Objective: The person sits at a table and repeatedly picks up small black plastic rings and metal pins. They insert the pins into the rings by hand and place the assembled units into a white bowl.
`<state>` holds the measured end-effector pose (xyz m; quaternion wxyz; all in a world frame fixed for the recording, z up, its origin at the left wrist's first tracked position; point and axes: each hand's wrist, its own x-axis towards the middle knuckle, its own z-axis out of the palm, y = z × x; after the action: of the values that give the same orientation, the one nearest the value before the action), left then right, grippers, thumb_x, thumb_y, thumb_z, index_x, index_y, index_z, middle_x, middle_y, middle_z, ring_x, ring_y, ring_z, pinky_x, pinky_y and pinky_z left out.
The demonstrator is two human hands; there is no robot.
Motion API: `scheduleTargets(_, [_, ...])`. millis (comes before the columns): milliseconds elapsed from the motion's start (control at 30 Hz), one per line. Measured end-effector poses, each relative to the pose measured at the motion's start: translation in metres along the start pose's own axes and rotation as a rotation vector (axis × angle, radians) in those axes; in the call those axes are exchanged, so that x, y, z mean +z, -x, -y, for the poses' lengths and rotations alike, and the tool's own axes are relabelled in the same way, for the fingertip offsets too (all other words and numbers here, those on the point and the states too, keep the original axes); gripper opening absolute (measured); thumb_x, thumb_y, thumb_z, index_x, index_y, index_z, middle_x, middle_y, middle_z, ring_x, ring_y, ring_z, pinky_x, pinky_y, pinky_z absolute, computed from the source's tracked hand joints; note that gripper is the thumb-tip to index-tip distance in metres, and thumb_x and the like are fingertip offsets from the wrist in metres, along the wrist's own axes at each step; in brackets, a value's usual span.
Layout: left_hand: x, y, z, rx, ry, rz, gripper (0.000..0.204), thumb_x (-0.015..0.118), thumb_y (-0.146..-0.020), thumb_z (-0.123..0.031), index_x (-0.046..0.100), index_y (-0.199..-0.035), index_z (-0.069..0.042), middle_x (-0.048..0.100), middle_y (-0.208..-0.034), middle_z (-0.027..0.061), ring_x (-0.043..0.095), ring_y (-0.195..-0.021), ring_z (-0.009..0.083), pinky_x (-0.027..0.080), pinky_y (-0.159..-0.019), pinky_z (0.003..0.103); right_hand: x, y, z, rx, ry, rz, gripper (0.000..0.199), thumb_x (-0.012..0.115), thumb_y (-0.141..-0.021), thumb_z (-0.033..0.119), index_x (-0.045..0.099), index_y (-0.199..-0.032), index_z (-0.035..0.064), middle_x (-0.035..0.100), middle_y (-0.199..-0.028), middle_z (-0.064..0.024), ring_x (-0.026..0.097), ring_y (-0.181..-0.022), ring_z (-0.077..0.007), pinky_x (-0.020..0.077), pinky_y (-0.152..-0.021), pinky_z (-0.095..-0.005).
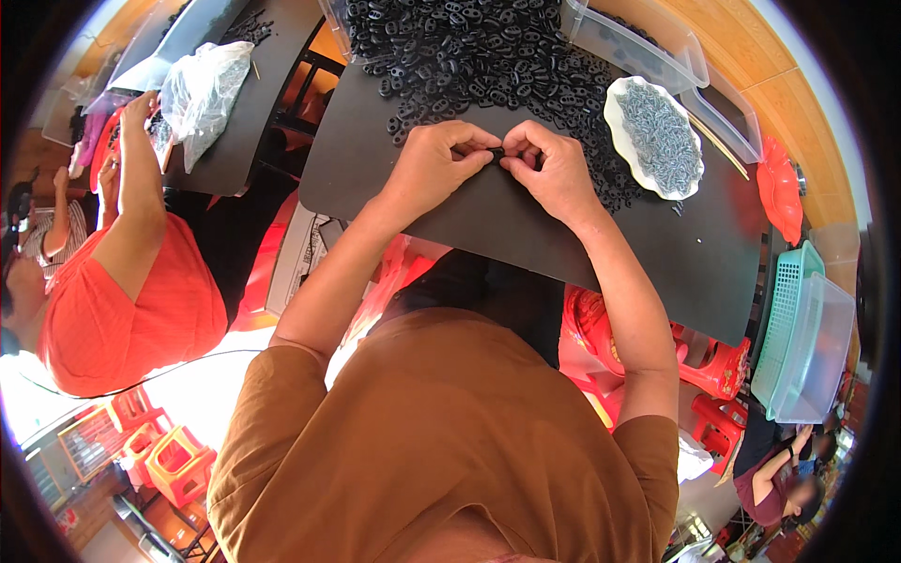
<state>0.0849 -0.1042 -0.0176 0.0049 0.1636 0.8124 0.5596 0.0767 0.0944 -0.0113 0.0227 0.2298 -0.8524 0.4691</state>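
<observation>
Over the dark table, my left hand and my right hand meet fingertip to fingertip. Both pinch a small black plastic piece, mostly covered by the fingers. Just beyond them spreads a large heap of small black plastic parts, many with holes through them. To the right of my right hand, a white scalloped dish holds a mass of small silvery metal pieces that look like screws or pins.
Clear plastic boxes line the far right edge, with thin sticks beside the dish. A red dish and a green basket are at right. On the left, a person in red works at another table near a plastic bag.
</observation>
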Motion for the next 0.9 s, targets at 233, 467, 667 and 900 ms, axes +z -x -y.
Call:
scheduleTargets(233, [0.0014, 0.0006, -0.0017, -0.002, -0.077, 0.001, 0.014, 0.070, -0.084, -0.005, 0.073, -0.098, -0.002, 0.070, -0.084, 0.0037, 0.061, -0.070, 0.0076, 0.051, -0.066, 0.024, 0.0018, 0.0008, -0.0025, -0.017, -0.010, -0.005, 0.022, 0.074, -0.076, -0.002, 0.061, -0.092, 0.0057, 0.062, -0.072, -0.0007, 0.052, -0.059, -0.0068, 0.0428, -0.056, -0.0236])
scheduleTargets(467, [0.0025, -0.0001, -0.0016, 0.061, -0.103, -0.022, 0.013, 0.071, -0.083, -0.004, 0.073, -0.095, -0.002, 0.066, -0.078, 0.0035, 0.056, -0.064, 0.0090, 0.047, -0.060, 0.026, 0.0018, 0.0022, -0.0021, -0.136, 0.088, -0.034, 0.019, 0.074, -0.076, -0.002, 0.062, -0.089, 0.0047, 0.062, -0.073, -0.0027, 0.053, -0.058, -0.0099, 0.0441, -0.055, -0.0251])
scheduleTargets(667, [0.0021, 0.0004, -0.0049, 0.047, -0.101, -0.027, 0.014, 0.071, -0.082, -0.004, 0.073, -0.096, -0.002, 0.066, -0.078, 0.0035, 0.055, -0.063, 0.0090, 0.047, -0.060, 0.026, 0.0039, 0.0021, -0.0015, -0.164, 0.134, -0.092, 0.016, 0.073, -0.075, 0.003, 0.064, -0.087, 0.0088, 0.067, -0.079, -0.0069, 0.067, -0.072, -0.0255, 0.0526, -0.062, -0.0362])
scheduleTargets(900, [0.0043, -0.0015, 0.0004, 0.069, -0.112, -0.042, 0.015, 0.072, -0.081, -0.004, 0.074, -0.096, -0.004, 0.066, -0.077, 0.0038, 0.055, -0.063, 0.0095, 0.047, -0.060, 0.026, 0.0020, 0.0013, -0.0048, -0.226, 0.177, -0.091, 0.014, 0.072, -0.075, 0.003, 0.065, -0.086, 0.0082, 0.067, -0.079, -0.0062, 0.065, -0.073, -0.0262, 0.0520, -0.063, -0.0359])
